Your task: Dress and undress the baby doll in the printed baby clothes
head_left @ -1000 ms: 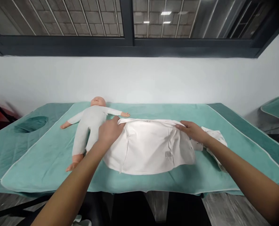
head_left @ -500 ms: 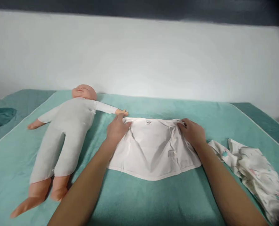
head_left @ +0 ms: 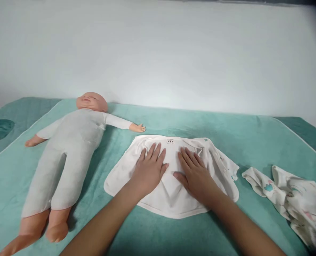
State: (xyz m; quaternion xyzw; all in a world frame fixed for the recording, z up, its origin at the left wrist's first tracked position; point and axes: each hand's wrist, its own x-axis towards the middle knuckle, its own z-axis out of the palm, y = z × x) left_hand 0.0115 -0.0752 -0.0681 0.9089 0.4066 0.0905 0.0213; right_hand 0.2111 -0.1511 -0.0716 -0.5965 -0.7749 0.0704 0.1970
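A white baby shirt (head_left: 171, 202) lies spread open, inside up, with a small printed label at its neckline. My left hand (head_left: 148, 170) rests flat on its left half, fingers stretched out. On the right half lies my right hand (head_left: 193, 174), palm down with the fingers extended. Neither hand grips the cloth. A patterned sleeve (head_left: 228, 167) shows at the shirt's right edge. To the left, a baby doll (head_left: 75, 138) with a white cloth body lies on its back, one arm reaching toward the shirt's collar without touching it.
A crumpled white garment with coloured prints (head_left: 299, 199) lies at the right. Everything rests on a green towel-like cover (head_left: 200, 121). A white wall (head_left: 158, 53) stands behind it. Darker green fabric (head_left: 0, 129) shows at the far left.
Both hands have let go of the shirt's upper corners and moved inward, now flat on the cloth. The shirt's front panels have been spread outward. The view has tilted down slightly.
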